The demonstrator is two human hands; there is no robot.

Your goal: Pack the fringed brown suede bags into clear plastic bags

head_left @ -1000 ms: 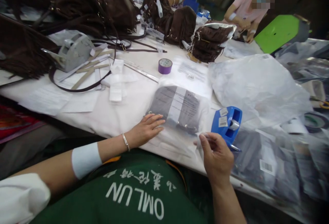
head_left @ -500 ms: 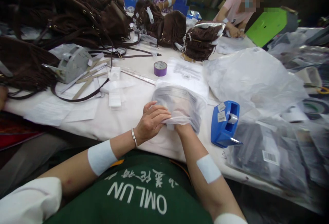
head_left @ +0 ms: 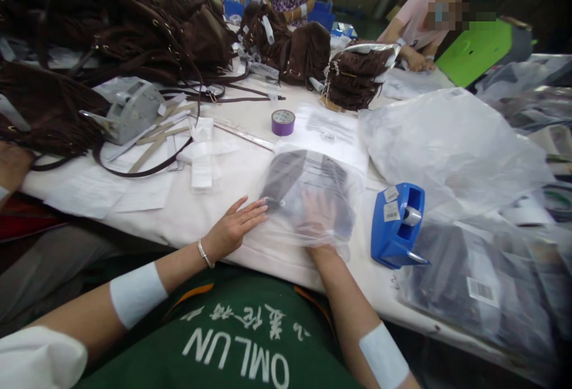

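A clear plastic bag lies flat on the white-covered table, with a dark grey-brown item inside it; its exact kind is hard to make out through the film. My right hand is inside the plastic bag, seen blurred through the film, fingers spread over the dark item. At the bag's left edge, my left hand has its fingers stretched out, the tips at the plastic. To the right stands a blue tape dispenser.
Behind the bag are printed papers and a purple tape roll. A grey tape dispenser and brown fringed bags fill the left. Packed bags and loose plastic lie right. Co-workers stand across; another's hand shows left.
My right hand has moved deeper into the plastic bag and spread flat. My left hand has let go of the bag's near edge and moved left, fingers straightened.
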